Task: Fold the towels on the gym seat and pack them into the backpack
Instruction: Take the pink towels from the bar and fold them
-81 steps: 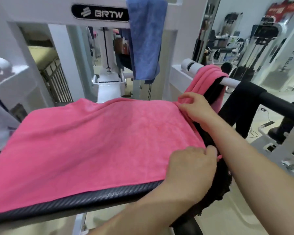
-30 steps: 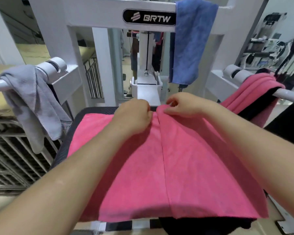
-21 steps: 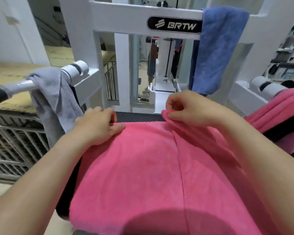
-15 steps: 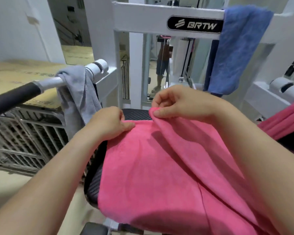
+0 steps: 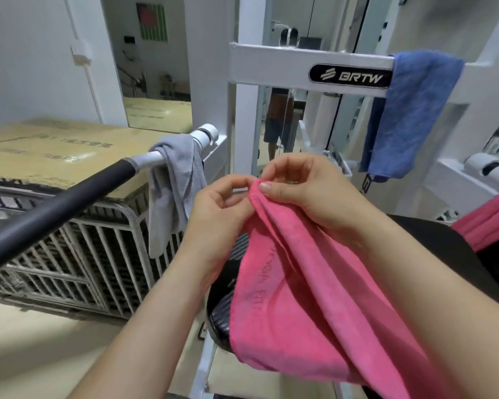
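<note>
Left hand (image 5: 213,214) and right hand (image 5: 308,191) pinch 1 corner of the pink towel (image 5: 300,298), each grip narrow. It drapes over the left edge of the bench (image 5: 221,319). Grey towel (image 5: 173,191) and blue towel (image 5: 415,110) hang on the white machine (image 5: 271,67).

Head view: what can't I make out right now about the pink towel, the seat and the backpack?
- Backpack: nowhere in the head view.
- Pink towel: lower end cut off by the bottom edge.
- Seat: mostly under the pink towel; only its left edge shows.
- Left hand and right hand pinch the towel's top corner; fingers hide how many layers.
- Lettering on the towel's hem: too faint to read.
</note>
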`<action>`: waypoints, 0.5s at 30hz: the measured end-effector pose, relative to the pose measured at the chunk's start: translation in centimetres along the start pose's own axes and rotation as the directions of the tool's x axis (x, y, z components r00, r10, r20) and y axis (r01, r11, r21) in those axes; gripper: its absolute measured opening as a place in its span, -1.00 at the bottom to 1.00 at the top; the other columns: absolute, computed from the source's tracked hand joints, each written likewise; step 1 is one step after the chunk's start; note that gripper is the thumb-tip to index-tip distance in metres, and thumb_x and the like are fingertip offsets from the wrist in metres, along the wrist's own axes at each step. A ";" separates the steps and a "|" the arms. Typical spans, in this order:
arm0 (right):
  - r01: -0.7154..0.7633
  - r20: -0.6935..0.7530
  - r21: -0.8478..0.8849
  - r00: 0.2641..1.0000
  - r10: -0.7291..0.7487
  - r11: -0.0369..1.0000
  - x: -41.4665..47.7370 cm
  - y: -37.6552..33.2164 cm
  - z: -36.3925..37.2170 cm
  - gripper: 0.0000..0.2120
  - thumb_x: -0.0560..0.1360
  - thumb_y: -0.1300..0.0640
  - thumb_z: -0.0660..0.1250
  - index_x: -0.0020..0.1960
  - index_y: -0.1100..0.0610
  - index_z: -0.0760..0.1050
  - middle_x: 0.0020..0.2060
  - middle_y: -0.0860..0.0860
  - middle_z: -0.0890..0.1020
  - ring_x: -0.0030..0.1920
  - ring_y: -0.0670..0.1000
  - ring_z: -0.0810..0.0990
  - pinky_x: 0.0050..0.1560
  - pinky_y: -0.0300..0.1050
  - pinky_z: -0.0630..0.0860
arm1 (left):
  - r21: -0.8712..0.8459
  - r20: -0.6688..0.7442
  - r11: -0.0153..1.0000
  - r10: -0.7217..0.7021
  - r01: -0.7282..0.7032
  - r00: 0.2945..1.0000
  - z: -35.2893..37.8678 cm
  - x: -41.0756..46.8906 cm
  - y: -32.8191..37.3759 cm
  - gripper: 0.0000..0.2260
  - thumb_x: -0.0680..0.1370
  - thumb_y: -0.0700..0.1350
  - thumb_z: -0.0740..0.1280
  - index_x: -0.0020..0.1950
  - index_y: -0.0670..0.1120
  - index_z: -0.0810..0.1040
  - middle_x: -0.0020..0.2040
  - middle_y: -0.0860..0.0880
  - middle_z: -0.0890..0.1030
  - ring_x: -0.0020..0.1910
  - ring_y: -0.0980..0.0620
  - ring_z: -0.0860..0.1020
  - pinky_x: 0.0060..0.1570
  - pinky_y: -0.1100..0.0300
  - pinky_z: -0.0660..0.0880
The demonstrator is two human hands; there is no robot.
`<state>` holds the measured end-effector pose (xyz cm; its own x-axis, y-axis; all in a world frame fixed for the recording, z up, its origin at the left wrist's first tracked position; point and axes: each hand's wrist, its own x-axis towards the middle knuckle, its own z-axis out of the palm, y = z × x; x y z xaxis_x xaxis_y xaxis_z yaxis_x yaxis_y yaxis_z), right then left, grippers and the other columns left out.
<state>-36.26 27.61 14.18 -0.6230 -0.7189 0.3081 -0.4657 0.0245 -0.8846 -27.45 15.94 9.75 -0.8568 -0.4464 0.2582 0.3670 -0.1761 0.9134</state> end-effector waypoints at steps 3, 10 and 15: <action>0.017 -0.094 -0.124 0.995 -0.029 0.992 -0.5 -0.6 0.2 -0.94 0.42 0.24 0.48 -0.12 0.20 0.62 -0.23 0.17 0.62 -0.23 -0.03 0.54 -0.05 -0.07 0.51 | 0.030 0.042 0.999 0.010 -0.011 0.999 -0.5 -0.5 0.6 -0.89 0.48 -0.14 0.37 -0.20 -0.04 0.69 -0.32 0.00 0.65 -0.37 0.13 0.57 -0.35 0.31 0.50; -0.027 0.086 -0.126 0.996 0.038 0.992 -2.1 -1.4 -0.6 -0.88 0.44 0.13 0.48 -0.15 0.15 0.57 -0.32 0.01 0.56 -0.31 -0.10 0.50 -0.28 -0.24 0.43 | 0.155 0.013 0.970 0.189 -0.189 0.982 -0.5 -1.6 1.5 -0.92 0.38 -0.20 0.44 -0.15 -0.12 0.63 -0.33 0.04 0.67 -0.33 0.19 0.59 -0.26 0.36 0.53; -0.242 0.468 -0.295 0.807 0.361 0.924 -2.6 -2.7 -5.2 -0.86 0.35 0.16 0.48 -0.11 0.15 0.67 -0.23 0.03 0.72 -0.23 -0.04 0.67 -0.21 -0.24 0.59 | -0.053 -0.036 0.984 0.166 -0.168 0.985 -2.4 -0.9 3.5 -0.90 0.52 -0.27 0.30 -0.13 -0.11 0.56 -0.37 0.07 0.60 -0.45 0.21 0.48 -0.40 0.41 0.42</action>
<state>-36.63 33.05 17.58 -0.3766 -0.8963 -0.2342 -0.4655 0.4016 -0.7887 -24.58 13.62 11.97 -0.7700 -0.5011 0.3949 0.5246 -0.1449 0.8389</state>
